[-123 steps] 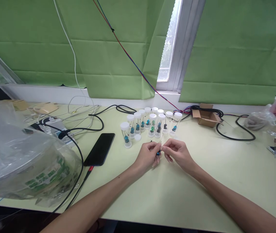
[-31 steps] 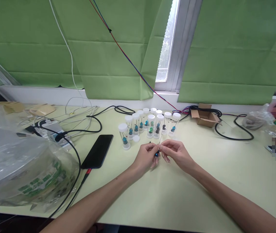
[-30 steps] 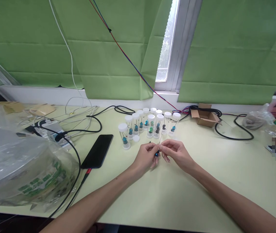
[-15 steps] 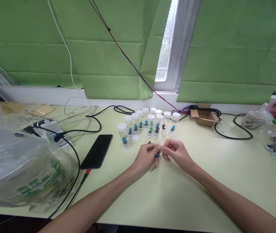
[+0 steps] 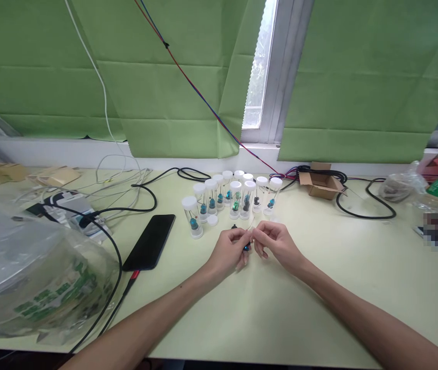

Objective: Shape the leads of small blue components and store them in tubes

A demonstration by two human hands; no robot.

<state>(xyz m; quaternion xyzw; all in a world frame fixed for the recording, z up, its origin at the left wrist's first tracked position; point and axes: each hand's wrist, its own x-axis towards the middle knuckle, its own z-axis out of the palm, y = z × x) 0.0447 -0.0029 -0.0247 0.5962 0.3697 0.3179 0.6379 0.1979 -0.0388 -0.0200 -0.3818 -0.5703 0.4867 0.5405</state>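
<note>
My left hand [image 5: 229, 246] is closed around a small dark piece with a shiny blue part [image 5: 247, 247]; most of it is hidden by the fingers. A thin pale strand [image 5: 250, 224] sticks up by the fingertips. Close against it, my right hand [image 5: 276, 240] pinches with thumb and forefinger; what lies in that pinch is too small to make out. Beyond both hands stand several clear tubes [image 5: 235, 201] with white caps, holding small blue, green or dark pieces with thin stems. A loose white cap [image 5: 212, 220] lies before them.
A black phone [image 5: 150, 242] with a cable [image 5: 121, 303] plugged in lies to the left, beside a large plastic bag [image 5: 45, 277]. An open cardboard box [image 5: 321, 186] and black cables [image 5: 373, 215] are at the back right. Green blinds [image 5: 180, 103] hang behind the table.
The whole view has shifted slightly, so most things sit a little further left. Both hands stay together in nearly the same pose, with only slight finger movement.
</note>
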